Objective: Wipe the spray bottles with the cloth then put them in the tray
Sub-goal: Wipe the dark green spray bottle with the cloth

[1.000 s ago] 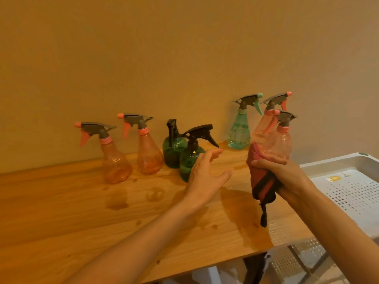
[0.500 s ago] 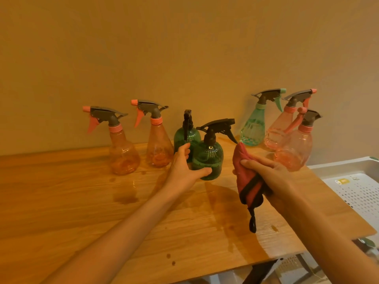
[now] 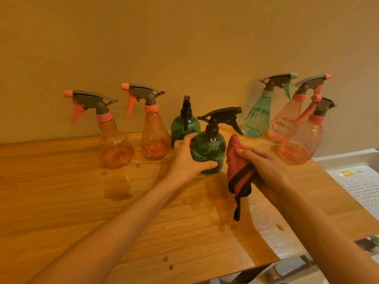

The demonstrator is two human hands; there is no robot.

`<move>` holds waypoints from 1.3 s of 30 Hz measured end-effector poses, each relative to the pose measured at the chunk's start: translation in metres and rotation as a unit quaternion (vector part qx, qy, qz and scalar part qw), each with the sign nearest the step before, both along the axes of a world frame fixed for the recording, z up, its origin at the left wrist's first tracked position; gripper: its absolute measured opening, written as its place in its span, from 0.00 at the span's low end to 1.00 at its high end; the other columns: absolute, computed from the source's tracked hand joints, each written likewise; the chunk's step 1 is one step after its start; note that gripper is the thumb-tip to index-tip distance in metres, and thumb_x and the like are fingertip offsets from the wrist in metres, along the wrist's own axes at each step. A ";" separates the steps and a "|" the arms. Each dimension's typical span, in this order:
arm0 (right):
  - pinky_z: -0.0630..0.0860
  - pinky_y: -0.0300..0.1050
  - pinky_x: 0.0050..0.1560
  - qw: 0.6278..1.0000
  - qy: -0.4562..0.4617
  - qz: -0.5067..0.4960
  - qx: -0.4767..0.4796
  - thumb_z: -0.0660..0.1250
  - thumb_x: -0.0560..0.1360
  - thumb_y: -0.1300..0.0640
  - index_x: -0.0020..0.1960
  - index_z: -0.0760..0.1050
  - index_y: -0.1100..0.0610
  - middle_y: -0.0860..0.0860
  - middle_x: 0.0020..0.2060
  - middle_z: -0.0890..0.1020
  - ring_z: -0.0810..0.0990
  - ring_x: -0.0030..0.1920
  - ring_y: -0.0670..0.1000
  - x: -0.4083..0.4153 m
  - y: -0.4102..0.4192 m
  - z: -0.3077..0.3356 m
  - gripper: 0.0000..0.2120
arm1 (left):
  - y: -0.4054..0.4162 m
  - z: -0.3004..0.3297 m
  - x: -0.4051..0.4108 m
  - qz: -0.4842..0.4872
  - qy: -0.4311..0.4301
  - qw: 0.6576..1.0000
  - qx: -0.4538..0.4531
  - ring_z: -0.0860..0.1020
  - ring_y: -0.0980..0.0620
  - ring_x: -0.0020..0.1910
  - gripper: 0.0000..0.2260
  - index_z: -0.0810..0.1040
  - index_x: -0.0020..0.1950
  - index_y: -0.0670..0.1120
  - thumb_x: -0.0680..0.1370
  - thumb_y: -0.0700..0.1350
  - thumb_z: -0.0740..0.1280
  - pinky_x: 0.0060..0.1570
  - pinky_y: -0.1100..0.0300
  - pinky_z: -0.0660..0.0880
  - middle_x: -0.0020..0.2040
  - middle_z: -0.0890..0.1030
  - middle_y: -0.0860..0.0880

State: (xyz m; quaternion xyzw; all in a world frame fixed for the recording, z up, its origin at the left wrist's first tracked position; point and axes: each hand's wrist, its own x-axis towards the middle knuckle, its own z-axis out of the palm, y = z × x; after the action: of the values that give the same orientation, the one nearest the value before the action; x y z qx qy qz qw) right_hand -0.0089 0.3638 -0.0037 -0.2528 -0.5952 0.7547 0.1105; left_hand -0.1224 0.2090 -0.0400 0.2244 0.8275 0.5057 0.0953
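Our left hand (image 3: 185, 158) grips the round dark-green plastic spray bottle (image 3: 210, 149) standing on the wooden table (image 3: 82, 201); our right hand (image 3: 264, 167) clenches the crumpled red cloth (image 3: 235, 167) beside it.

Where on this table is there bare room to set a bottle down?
The near half of the wooden table, in front of the orange bottles, is bare apart from wet spots. The white tray at the right shows open floor. Along the wall the bottles stand crowded.
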 end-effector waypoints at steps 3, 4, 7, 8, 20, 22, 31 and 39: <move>0.81 0.42 0.36 1.000 0.005 0.005 -0.015 0.70 0.78 0.60 0.57 0.82 0.54 0.54 0.43 0.87 0.86 0.40 0.50 -0.003 0.000 0.000 0.09 | 0.000 -0.002 0.000 0.000 0.012 1.000 0.000 0.71 0.50 0.67 0.42 0.64 0.74 0.49 0.67 0.45 0.83 0.68 0.57 0.71 0.69 0.66 0.47; 0.81 0.41 0.34 1.000 0.005 0.007 -0.017 0.70 0.78 0.60 0.57 0.82 0.55 0.54 0.42 0.87 0.85 0.38 0.50 -0.003 0.001 -0.001 0.09 | 0.000 -0.003 0.000 -0.001 0.015 1.000 0.002 0.71 0.51 0.68 0.41 0.64 0.73 0.48 0.67 0.44 0.83 0.67 0.58 0.70 0.70 0.68 0.47; 0.80 0.40 0.33 1.000 0.004 0.013 -0.017 0.69 0.79 0.61 0.58 0.81 0.55 0.54 0.41 0.86 0.85 0.37 0.49 -0.003 0.001 -0.001 0.09 | 0.001 -0.004 0.000 -0.003 0.005 1.000 0.007 0.70 0.56 0.66 0.41 0.62 0.72 0.48 0.67 0.44 0.83 0.64 0.61 0.68 0.69 0.71 0.50; 0.80 0.40 0.32 1.000 0.002 0.013 -0.017 0.69 0.79 0.61 0.58 0.81 0.55 0.54 0.40 0.86 0.85 0.36 0.49 -0.003 0.001 -0.002 0.09 | 0.002 -0.004 0.000 -0.003 0.002 1.000 0.006 0.70 0.56 0.66 0.41 0.62 0.72 0.48 0.67 0.44 0.83 0.64 0.60 0.69 0.69 0.72 0.50; 0.82 0.44 0.38 0.999 -0.017 0.012 -0.036 0.69 0.78 0.61 0.60 0.81 0.57 0.56 0.46 0.86 0.85 0.42 0.52 -0.003 0.001 -0.001 0.11 | 0.006 -0.007 -0.006 -0.029 0.003 0.999 -0.013 0.72 0.51 0.69 0.43 0.64 0.75 0.48 0.66 0.45 0.84 0.69 0.55 0.70 0.69 0.74 0.49; 0.81 0.45 0.38 0.999 -0.020 0.007 -0.040 0.69 0.78 0.61 0.61 0.81 0.57 0.57 0.47 0.86 0.85 0.43 0.53 -0.003 0.000 0.000 0.12 | 0.006 -0.006 -0.006 -0.024 0.004 1.000 -0.011 0.72 0.52 0.69 0.43 0.64 0.74 0.48 0.65 0.45 0.84 0.67 0.57 0.70 0.68 0.74 0.50; 0.81 0.41 0.34 0.999 -0.016 0.022 -0.040 0.70 0.78 0.60 0.59 0.81 0.56 0.56 0.46 0.85 0.84 0.40 0.51 0.008 -0.006 0.009 0.10 | -0.010 0.004 0.006 -0.009 -0.007 0.999 0.036 0.73 0.64 0.55 0.39 0.68 0.70 0.49 0.65 0.44 0.84 0.47 0.78 0.69 0.58 0.73 0.58; 0.80 0.49 0.53 0.996 0.005 0.069 -0.049 0.70 0.76 0.59 0.52 0.82 0.55 0.58 0.51 0.86 0.85 0.46 0.54 0.029 -0.021 0.030 0.06 | -0.042 0.026 0.035 0.000 -0.070 0.989 0.128 0.76 0.61 0.59 0.37 0.67 0.65 0.57 0.62 0.48 0.84 0.50 0.68 0.74 0.61 0.77 0.56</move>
State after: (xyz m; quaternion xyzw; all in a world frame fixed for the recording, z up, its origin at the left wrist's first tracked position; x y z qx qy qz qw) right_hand 0.0199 0.3430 0.0265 -0.2130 -0.5729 0.7899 0.0486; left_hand -0.0876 0.1671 -0.0144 0.1989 0.7474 0.6217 0.1238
